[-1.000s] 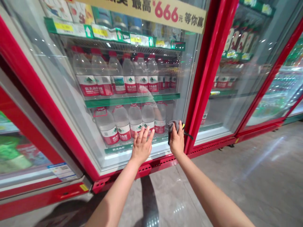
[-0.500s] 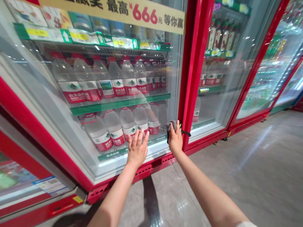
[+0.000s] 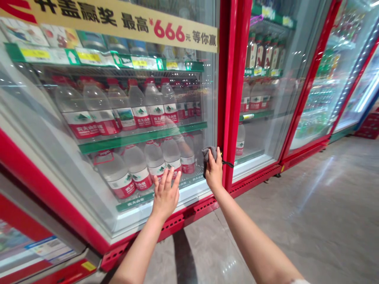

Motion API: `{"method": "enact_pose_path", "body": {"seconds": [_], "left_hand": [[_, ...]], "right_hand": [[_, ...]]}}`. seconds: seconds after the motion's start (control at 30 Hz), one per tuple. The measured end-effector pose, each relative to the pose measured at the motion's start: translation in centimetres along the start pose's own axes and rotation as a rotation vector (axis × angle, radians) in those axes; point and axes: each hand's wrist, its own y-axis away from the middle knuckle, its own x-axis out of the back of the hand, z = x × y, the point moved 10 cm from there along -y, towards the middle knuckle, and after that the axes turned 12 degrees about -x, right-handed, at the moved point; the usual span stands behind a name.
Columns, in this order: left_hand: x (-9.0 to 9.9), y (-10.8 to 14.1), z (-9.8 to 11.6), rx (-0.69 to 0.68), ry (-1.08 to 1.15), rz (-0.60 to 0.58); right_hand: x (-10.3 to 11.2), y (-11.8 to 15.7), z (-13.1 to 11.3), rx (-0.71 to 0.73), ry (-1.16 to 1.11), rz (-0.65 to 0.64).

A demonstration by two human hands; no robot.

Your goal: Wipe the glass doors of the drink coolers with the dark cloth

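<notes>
My right hand (image 3: 213, 171) presses a grey cloth (image 3: 208, 154) against the glass door, low down beside the red frame. A thin black strap (image 3: 227, 163) sticks out to the right of that hand, with a small bit of yellow near it. Fingers spread, my left hand (image 3: 166, 193) is at the lower part of the same glass door (image 3: 204, 98) and holds nothing; whether its palm touches the glass I cannot tell. Behind the glass, large water bottles (image 3: 139, 167) with red and white labels stand on the bottom shelf.
A yellow banner (image 3: 133, 23) crosses the door above more bottles (image 3: 133, 106) on a green-edged shelf (image 3: 142, 138). The red door frame (image 3: 232, 102) separates a neighbouring fridge (image 3: 266, 130). Grey floor (image 3: 319, 205) lies below, and another red cabinet (image 3: 50, 252) stands at left.
The cloth and my right hand have slid slightly up the glass. My left hand stays spread in nearly the same place. The whole view has shifted a little.
</notes>
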Motion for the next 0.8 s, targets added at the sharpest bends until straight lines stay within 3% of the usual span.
{"method": "enact_pose_path", "body": {"seconds": [0.13, 0.27, 0.4, 0.47, 0.57, 0.7, 0.8], "left_hand": [[0.6, 0.0, 0.1, -0.009, -0.001, 0.034], [1.6, 0.1, 0.0, -0.044, 0.0, 0.063], [2.4, 0.5, -0.8, -0.063, -0.003, 0.086], [2.7, 0.6, -1.5, -0.05, -0.014, 0.084], [3.3, 0.7, -2.2, -0.031, -0.032, 0.086], [4.4, 0.7, -3.0, 0.007, -0.061, 0.091], [4.8, 0.8, -3.6, 0.028, -0.079, 0.078]], "right_hand": [[0.4, -2.6, -0.7, -0.051, -0.024, 0.052], [0.7, -4.8, -3.4, 0.077, -0.033, 0.046], [0.1, -1.6, -3.5, 0.257, -0.042, -0.045], [0.3, -0.6, -2.4, 0.224, -0.074, -0.028], [0.8, -1.6, -2.2, 0.091, -0.132, 0.046], [0.5, -2.6, -6.1, 0.068, -0.104, 0.07], [-0.5, -0.2, -8.5, 0.22, -0.035, 0.002]]}}
